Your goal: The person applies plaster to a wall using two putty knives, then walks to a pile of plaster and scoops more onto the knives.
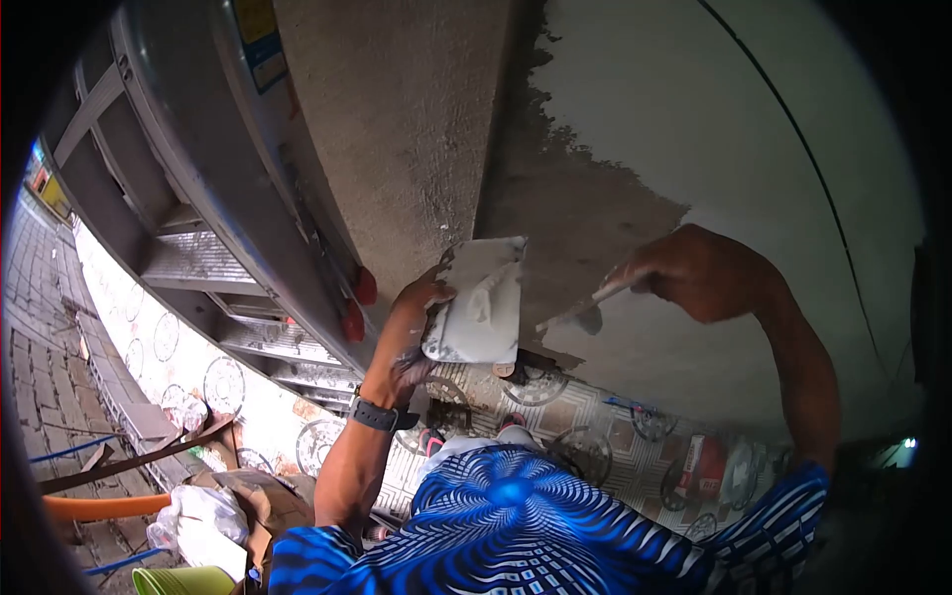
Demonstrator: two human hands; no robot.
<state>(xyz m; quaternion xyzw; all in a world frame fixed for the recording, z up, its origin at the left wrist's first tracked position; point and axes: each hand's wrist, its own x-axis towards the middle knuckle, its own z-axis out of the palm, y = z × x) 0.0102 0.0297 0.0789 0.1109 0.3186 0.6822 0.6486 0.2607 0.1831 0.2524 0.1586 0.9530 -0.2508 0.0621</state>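
- Nearest, a blue patterned shirt covers the person's body, and a dark watch sits on the left wrist.
- The left hand grips a flat board by its left edge: thumb over the top face, the other fingers mostly hidden, so I cannot tell how they are spread underneath.
- White paste lies on the board, with a raised streak running from about the middle towards the upper right corner.
- The right hand has its fingers curled together, pinching a scraper.
- The scraper's long axis slants down and left from those fingers, its tip pointing towards the board's right edge, with a gap between; the paste lies left of the right fingers, nearer the left hand. Whether the blade touches the wall, I cannot tell.
- Beyond, the wall carries a pale coat with a ragged edge beside a darker patch.
- At left stands a metal ladder; patterned floor tiles lie lower down.
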